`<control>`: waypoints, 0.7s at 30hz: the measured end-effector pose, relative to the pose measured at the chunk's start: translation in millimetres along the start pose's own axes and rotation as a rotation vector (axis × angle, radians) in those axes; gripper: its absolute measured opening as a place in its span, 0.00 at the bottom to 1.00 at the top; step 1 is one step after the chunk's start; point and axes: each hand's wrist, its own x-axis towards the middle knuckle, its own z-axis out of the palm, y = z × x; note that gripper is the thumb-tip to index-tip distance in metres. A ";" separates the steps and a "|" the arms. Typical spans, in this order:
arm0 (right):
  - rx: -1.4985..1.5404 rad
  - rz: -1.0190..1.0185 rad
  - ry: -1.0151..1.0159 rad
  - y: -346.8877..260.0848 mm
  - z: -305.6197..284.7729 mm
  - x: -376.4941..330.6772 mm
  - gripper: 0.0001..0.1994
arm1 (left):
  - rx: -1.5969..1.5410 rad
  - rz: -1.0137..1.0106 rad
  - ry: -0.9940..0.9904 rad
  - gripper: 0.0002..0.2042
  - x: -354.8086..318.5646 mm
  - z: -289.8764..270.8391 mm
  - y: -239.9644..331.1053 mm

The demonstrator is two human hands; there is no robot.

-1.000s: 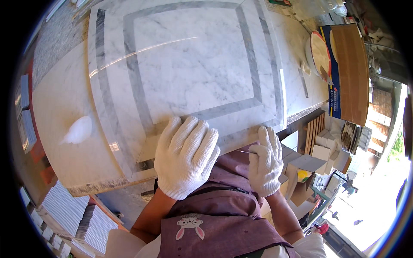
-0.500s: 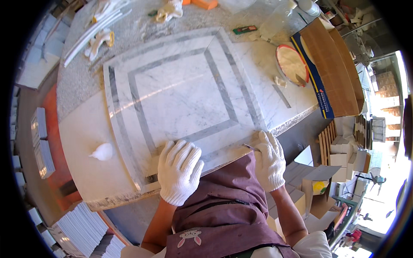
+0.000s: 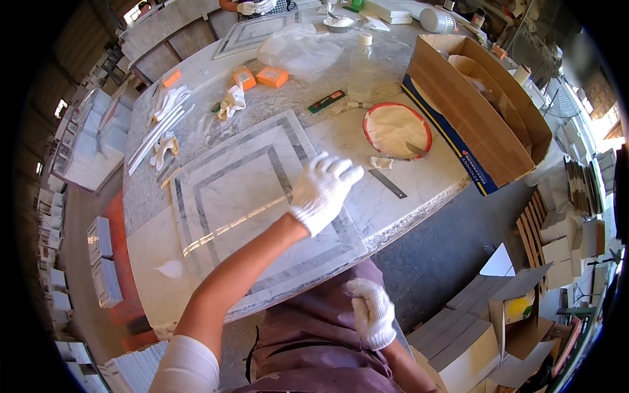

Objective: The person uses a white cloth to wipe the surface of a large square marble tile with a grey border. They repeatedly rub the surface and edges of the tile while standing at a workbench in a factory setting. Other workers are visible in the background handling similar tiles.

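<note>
Both my hands wear white knitted gloves. My left hand (image 3: 324, 191) is stretched out over the right part of a marble panel (image 3: 229, 190), its fingers loosely extended and nothing seen in them. White with grey inlaid bands, the panel lies flat on the worktable. My right hand (image 3: 372, 314) is drawn back beside my apron (image 3: 314, 327), below the table edge, fingers curled; anything inside them is hidden. Beyond my left hand stand a red-rimmed bowl of pale paste (image 3: 393, 128) with a scraper (image 3: 416, 149) in it, a crumpled white scrap (image 3: 380, 162) and a flat metal strip (image 3: 388, 183).
At the right edge stands an open cardboard box (image 3: 478, 111). A clear bottle (image 3: 361, 69), a green-and-red packet (image 3: 327, 101), orange blocks (image 3: 272, 76) and a plastic bag (image 3: 298, 49) lie farther back. A co-worker's gloved hands (image 3: 255, 7) show at another panel.
My left hand has left the panel's near edge and reached forward and right. My right hand has come off the near right corner and moved back. The view has tilted up.
</note>
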 end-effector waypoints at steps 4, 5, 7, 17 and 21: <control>0.185 0.248 0.061 16.7 24.5 -49.0 0.11 | 0.113 0.058 -0.039 0.14 42.9 51.3 -5.7; 0.195 0.292 0.062 24.1 24.8 -52.6 0.10 | 0.124 0.055 -0.069 0.14 46.6 58.4 -5.9; 0.183 0.341 0.066 34.2 23.8 -56.9 0.10 | 0.104 0.060 -0.077 0.11 54.5 70.7 -2.3; 0.257 0.375 0.117 53.9 21.3 -57.9 0.06 | 0.123 -0.201 -0.108 0.04 -5.6 -28.4 26.6; 0.265 0.380 0.096 52.0 23.1 -56.1 0.05 | 0.104 -0.141 -0.338 0.05 -64.4 -42.1 89.8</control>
